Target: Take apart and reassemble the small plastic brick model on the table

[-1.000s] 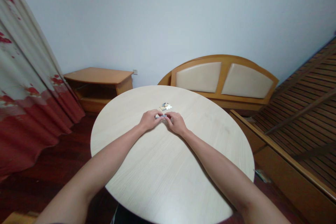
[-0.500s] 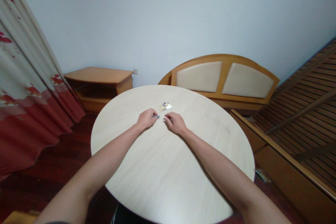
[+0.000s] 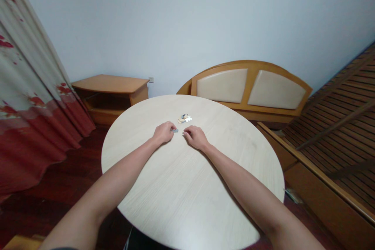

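Note:
My left hand is closed, pinching a small grey building-block strip between thumb and fingers. The strip's free end points right, toward my other hand. My right hand is a short gap away, its thumb and forefinger drawn together. Something tiny may be at those fingertips, but it is too small to make out. Just beyond both hands lies a little pile of beige, grey and white building blocks.
The round pale wooden table carries both forearms. Behind it stand a low wooden cabinet and a headboard against the wall. A flowered curtain hangs at left; a slatted bed frame is at right.
The grey strip has turned in my left fingers: its dotted side showed before, and a plain grey face shows now. My right hand has hardly moved.

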Demonstrator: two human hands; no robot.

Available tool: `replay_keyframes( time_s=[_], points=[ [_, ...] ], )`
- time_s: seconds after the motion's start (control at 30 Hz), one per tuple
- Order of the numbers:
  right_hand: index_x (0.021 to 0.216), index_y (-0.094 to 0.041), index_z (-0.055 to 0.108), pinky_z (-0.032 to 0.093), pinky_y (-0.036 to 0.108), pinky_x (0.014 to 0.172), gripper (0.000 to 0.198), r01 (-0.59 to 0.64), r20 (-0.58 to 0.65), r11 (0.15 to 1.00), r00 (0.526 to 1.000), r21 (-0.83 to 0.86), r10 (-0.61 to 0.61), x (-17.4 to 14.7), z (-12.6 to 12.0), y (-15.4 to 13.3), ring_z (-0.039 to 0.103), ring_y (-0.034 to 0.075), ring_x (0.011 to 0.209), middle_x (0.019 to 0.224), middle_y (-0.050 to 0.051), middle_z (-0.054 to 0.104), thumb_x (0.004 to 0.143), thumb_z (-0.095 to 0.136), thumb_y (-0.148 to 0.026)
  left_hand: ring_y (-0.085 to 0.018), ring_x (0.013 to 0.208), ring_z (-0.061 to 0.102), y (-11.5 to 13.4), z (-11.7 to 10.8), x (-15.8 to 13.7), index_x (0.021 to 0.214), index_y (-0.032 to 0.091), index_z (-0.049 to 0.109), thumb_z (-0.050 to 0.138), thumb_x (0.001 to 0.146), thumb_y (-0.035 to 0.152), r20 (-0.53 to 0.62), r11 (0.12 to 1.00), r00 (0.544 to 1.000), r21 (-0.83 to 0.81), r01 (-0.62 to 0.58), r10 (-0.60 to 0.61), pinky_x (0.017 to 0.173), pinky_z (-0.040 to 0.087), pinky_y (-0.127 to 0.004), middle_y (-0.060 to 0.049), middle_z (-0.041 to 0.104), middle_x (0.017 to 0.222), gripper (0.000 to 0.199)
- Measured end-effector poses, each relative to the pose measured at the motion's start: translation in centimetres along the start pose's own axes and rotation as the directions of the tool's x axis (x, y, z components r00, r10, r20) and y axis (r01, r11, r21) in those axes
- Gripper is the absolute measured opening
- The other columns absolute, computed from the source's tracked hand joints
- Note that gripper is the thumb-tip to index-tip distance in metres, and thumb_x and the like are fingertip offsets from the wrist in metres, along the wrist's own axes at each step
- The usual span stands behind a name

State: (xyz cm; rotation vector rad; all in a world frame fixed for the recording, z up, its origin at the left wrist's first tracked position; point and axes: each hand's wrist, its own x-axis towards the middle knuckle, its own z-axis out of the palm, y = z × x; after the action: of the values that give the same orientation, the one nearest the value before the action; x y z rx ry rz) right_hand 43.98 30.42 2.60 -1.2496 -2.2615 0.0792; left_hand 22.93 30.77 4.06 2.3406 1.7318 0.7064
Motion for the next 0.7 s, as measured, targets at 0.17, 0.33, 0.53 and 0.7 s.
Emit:
replay_keyframes(
  time_s=[0.17,0.33,0.53,0.7],
  points=[
    [0.099,-0.017,0.074,0.044,0.032,0.085,0.02,0.003,-0.005,1.0,1.0,0.0,-0.003,0.0,0.0,-0.1,0.065,0.021,0.092,0.099,0.008,0.075,0.096,0.057,-0.028,-0.025,0.105,0.067,0.1,-0.1,-0.1,0.102,0.021,0.075,0.06,0.08,0.01,0.016,1.0,1.0,-0.005,0.005,-0.005,0.09,0.052,-0.032,-0.006,0.074,0.113,0.029],
    [0.106,-0.016,0.071,0.044,0.033,0.088,0.021,-0.042,-0.029,0.999,0.999,-0.021,0.042,0.0,0.0,0.1,0.064,0.023,0.096,0.104,0.01,0.074,0.095,0.057,-0.026,-0.027,0.113,0.063,-0.2,0.5,0.0,0.111,0.019,0.073,0.064,0.086,0.028,-0.027,0.993,0.993,0.001,-0.115,0.115,0.097,0.051,-0.036,-0.01,0.071,0.118,0.028],
    [0.129,-0.012,0.062,0.041,0.043,0.101,0.038,-0.148,-0.02,0.975,0.989,-0.164,0.147,0.5,0.1,1.5,0.057,0.031,0.12,0.131,0.018,0.065,0.096,0.051,-0.029,-0.027,0.114,0.06,-0.5,1.4,0.3,0.117,0.018,0.071,0.063,0.089,0.03,-0.005,0.982,0.982,0.029,-0.189,0.189,0.103,0.048,-0.038,-0.011,0.07,0.121,0.031],
    [0.148,-0.012,0.048,0.031,0.049,0.115,0.054,-0.071,0.098,0.956,0.99,-0.284,0.103,2.0,0.3,2.6,0.041,0.031,0.142,0.156,0.016,0.046,0.096,0.044,-0.026,-0.025,0.111,0.062,-0.4,1.7,0.5,0.108,0.019,0.074,0.06,0.091,0.026,-0.019,0.988,0.988,0.017,-0.151,0.151,0.1,0.049,-0.036,-0.011,0.072,0.115,0.023]
  ],
)
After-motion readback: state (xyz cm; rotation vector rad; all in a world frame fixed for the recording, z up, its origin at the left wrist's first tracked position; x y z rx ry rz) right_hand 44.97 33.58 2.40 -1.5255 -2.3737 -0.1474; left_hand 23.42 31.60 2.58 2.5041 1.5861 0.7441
